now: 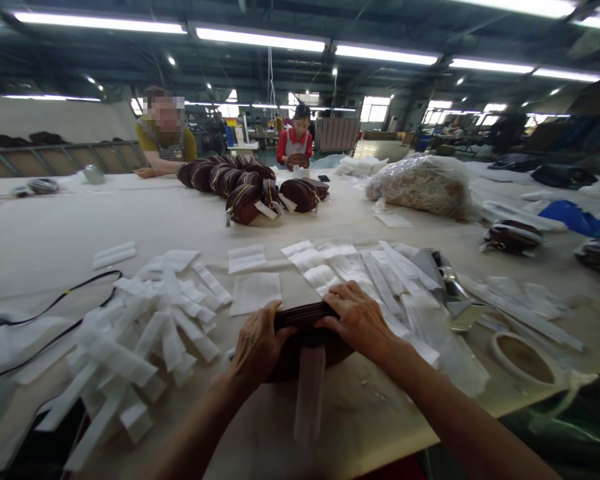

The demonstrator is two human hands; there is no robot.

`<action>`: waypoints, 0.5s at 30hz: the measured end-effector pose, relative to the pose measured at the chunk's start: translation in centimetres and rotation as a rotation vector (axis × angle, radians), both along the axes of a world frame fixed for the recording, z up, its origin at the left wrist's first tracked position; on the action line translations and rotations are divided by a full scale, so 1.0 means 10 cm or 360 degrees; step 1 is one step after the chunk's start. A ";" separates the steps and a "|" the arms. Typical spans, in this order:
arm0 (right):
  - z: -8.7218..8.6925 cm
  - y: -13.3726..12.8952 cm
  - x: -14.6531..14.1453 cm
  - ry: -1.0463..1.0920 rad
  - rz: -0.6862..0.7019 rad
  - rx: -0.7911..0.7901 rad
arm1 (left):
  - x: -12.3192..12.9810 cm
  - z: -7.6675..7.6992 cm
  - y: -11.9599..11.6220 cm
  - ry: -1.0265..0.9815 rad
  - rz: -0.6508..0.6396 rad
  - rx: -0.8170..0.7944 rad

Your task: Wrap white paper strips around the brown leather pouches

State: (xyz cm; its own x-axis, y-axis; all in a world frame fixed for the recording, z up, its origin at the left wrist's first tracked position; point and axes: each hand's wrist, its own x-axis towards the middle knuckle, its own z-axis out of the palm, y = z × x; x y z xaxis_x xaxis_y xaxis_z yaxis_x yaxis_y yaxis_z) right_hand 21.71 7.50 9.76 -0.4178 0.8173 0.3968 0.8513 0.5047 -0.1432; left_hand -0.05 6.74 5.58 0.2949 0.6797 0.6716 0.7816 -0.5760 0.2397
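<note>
Between my two hands is a dark brown bag point(305, 317), close to the table's near edge. My left hand point(260, 343) grips its left end, thumb on the near side and fingers over the far side. My right hand point(357, 317) grips the top edge on the right in the same way. A white strip point(310, 393) hangs from the bag toward me. Just beyond my hands lie a white square sheet point(256, 293) and a smaller folded white piece point(247, 259). The bag's underside is partly hidden by my hands.
White strips point(165, 313) are heaped at left, with more strips point(370, 273) at right. A tape dispenser point(447, 287) and a tape roll point(523, 360) stand on the right. Several brown bags point(243, 200) are piled farther back, near two people. A plastic-wrapped bundle point(420, 187) lies behind right.
</note>
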 end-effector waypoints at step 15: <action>-0.31 0.06 -0.04 0.0108 0.0385 0.0500 | -0.19 0.10 0.01 0.0219 0.0024 -0.0217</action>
